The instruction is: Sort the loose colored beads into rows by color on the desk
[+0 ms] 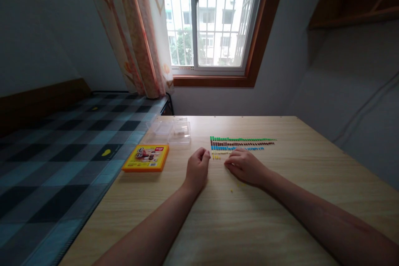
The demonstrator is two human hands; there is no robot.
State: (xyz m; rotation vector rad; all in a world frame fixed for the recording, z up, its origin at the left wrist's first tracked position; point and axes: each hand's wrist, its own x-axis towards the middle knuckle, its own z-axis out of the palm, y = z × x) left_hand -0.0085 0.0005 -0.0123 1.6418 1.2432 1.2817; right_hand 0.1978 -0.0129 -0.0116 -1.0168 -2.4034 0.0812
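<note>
Small toy pieces lie in rows sorted by colour: a green row (229, 139) at the back, a brown row (240, 143), a blue row (220, 148) and a short yellow row (216, 158) in front. My left hand (198, 167) is curled closed at the rows' left end; whatever is inside it is hidden. Just right of the yellow pieces, my right hand (245, 166) rests low over the table, fingertips pinched together, partly covering the blue and yellow rows. Any piece in the pinch is too small to make out. A single yellow piece (231, 190) lies nearer me.
On the light wooden table (199, 232), a yellow-orange box (146, 158) sits to the left. Clear plastic trays (170, 131) stand behind it. A bed with a checked cover (62, 166) adjoins the table's left edge. Window and curtain (137, 29) are beyond the far edge.
</note>
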